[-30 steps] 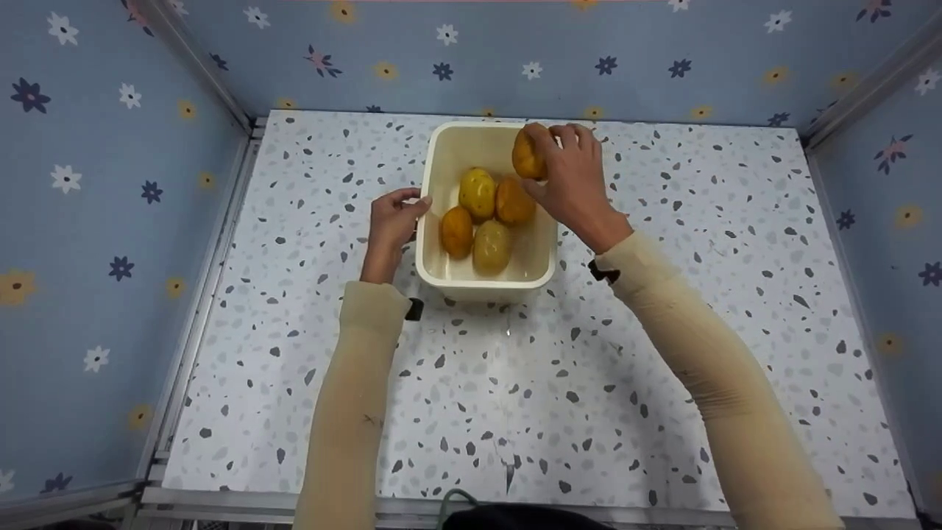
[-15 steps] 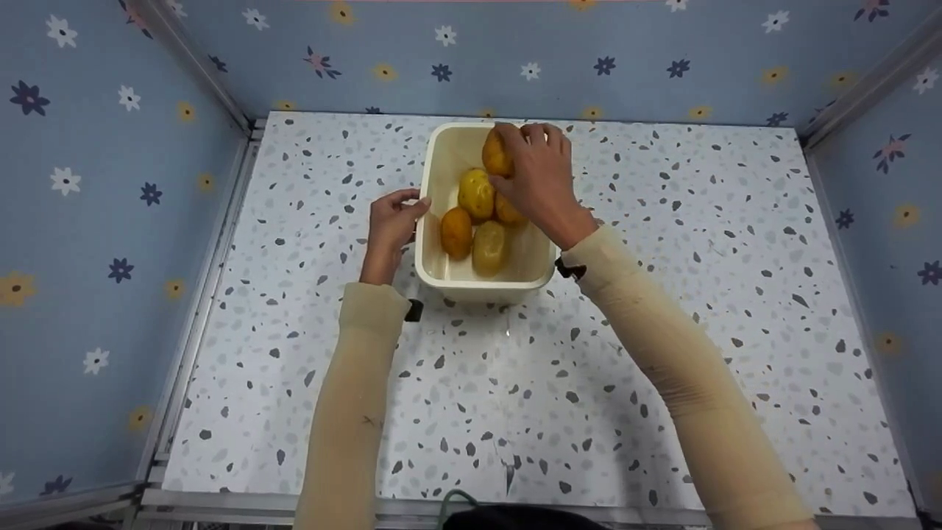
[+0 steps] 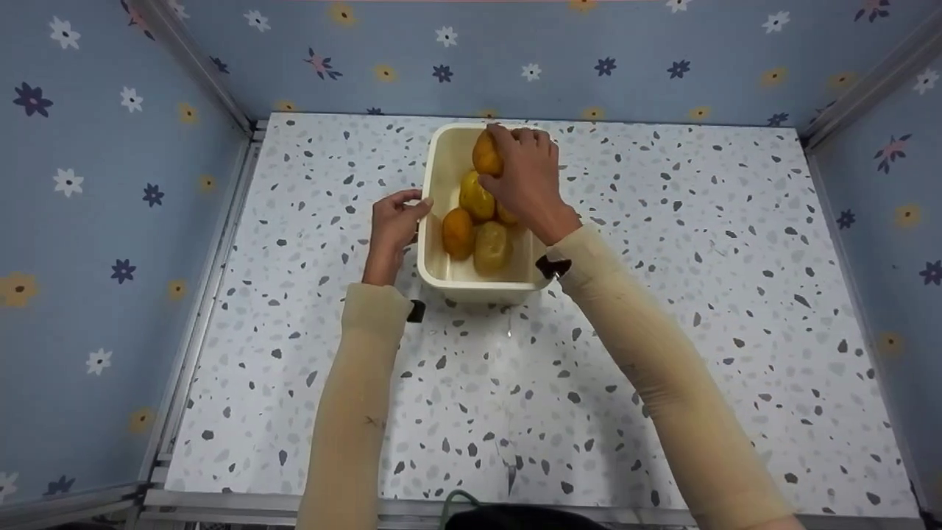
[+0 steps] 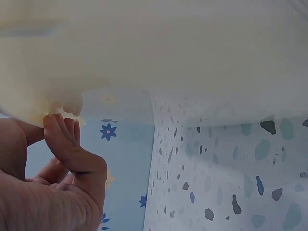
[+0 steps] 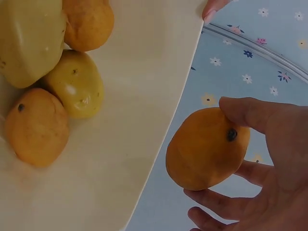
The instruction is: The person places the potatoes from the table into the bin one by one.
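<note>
My right hand [image 3: 530, 173] grips an orange mango [image 3: 486, 153] between thumb and fingertips, over the far end of a cream plastic bin [image 3: 482, 284]. In the right wrist view the held mango [image 5: 207, 149] shows its dark stem end. Several other mangoes lie inside the bin: an orange one [image 3: 458, 234], a pale yellow-green one [image 3: 491, 248], a spotted yellow one [image 3: 477, 196] and another orange one [image 3: 508, 215], partly hidden by my right hand. On the bin's left side my left hand [image 3: 394, 224] pinches the rim, thumb on top; the left wrist view shows its curled fingers [image 4: 84, 163] under the rim.
The bin stands on a white speckled table [image 3: 625, 442], towards its back edge. Blue flowered panels [image 3: 530, 44] rise behind and on both sides, with metal frame bars [image 3: 199, 324] along the left edge. A green cord [image 3: 460, 495] shows at the front edge.
My right hand has moved left with the orange mango, from the bin's far right corner to over its far end. My left hand has stayed on the rim.
</note>
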`<action>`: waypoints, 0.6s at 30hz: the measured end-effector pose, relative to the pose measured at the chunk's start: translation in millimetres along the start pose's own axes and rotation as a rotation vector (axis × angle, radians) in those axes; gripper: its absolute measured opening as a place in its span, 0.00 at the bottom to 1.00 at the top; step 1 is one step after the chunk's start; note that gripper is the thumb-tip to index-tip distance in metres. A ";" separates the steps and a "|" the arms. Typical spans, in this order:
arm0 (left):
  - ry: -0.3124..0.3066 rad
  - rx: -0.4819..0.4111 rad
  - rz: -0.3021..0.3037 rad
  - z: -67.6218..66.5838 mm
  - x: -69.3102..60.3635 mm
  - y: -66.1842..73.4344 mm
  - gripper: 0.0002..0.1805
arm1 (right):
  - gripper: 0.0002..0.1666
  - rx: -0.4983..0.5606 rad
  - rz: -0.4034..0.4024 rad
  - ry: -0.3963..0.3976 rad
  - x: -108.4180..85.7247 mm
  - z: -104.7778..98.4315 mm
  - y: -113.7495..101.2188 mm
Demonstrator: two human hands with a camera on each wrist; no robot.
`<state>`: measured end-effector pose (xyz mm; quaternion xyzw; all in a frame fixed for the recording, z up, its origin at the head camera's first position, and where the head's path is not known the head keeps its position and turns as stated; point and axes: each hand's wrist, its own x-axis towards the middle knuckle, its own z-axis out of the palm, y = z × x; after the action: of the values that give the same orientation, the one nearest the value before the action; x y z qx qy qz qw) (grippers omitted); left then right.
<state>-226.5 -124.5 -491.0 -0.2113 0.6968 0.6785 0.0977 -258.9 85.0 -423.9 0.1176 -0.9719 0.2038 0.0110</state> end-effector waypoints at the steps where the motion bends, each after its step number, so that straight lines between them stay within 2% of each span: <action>1: 0.000 -0.003 0.001 0.4 -0.1 0.2 0.18 | 0.39 0.001 0.005 -0.010 0.3 0.3 0.3; 9: 0.010 -0.002 0.006 0.5 -0.6 0.9 0.17 | 0.40 0.004 0.031 -0.097 1.6 2.5 4.3; 18: 0.007 0.006 0.002 0.8 -0.9 -0.5 0.16 | 0.41 0.030 0.072 -0.125 9.3 7.4 10.2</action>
<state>-225.6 -123.6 -491.2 -0.2128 0.6995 0.6755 0.0951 -270.1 89.0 -434.0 0.0952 -0.9711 0.2108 -0.0590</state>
